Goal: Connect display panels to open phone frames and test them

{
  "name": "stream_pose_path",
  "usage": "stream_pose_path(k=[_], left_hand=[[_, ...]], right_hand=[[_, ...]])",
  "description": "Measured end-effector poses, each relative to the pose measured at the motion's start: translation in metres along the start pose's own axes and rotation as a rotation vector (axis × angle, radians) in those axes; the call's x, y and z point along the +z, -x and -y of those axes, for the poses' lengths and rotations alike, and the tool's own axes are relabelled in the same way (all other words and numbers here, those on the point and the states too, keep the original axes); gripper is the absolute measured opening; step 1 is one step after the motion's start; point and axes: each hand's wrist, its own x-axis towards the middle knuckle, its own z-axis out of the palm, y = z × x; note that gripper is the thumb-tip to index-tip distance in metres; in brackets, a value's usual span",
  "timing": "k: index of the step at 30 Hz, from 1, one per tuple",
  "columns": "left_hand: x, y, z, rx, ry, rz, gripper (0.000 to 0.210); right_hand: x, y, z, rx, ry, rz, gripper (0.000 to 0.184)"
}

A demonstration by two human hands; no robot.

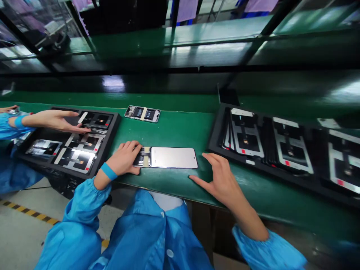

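My left hand (125, 158) pressed flat on phone panel (166, 157), near belt edge (180, 131). My right hand (222, 180) hovered open, empty, just right. Right tray (219, 123) full of panels; co-worker's hand (56, 120) at left tray (112, 127).

On the green bench (180, 129) a second opened phone (142, 113) lay beyond my work. To my left a black tray (111, 133) held phone panels, and a co-worker's hand (57, 120) in a blue sleeve (7, 127) rested over them. To my right another black tray (216, 131) carried a row of white-framed phone backs (247, 133)
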Motion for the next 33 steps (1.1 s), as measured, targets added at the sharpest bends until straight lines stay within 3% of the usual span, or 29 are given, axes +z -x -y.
stream_pose_path(k=[9, 14, 19, 24, 27, 33], left_hand=[[0.015, 0.005, 0.014, 0.082, 0.247, -0.089, 0.094], [0.016, 0.011, 0.019, 0.066, 0.34, -0.108, 0.069], [0.01, 0.008, 0.032, 0.035, 0.401, -0.075, 0.025], [0.007, -0.004, 0.04, -0.01, 0.383, 0.021, 0.01], [0.008, -0.01, 0.043, 0.016, 0.41, 0.091, 0.009], [0.007, -0.014, 0.051, 0.107, 0.514, 0.152, 0.009]], right_hand=[[0.009, -0.002, -0.008, -0.05, 0.022, -0.065, 0.076], [0.008, -0.003, -0.008, -0.08, 0.045, -0.079, 0.077], [0.005, -0.008, -0.005, -0.11, 0.029, -0.013, 0.076], [0.017, -0.035, -0.002, -0.283, 0.034, 0.16, 0.074], [0.029, -0.059, -0.001, -0.443, 0.08, 0.223, 0.058], [0.037, -0.077, -0.003, -0.657, 0.215, 0.009, 0.036]])
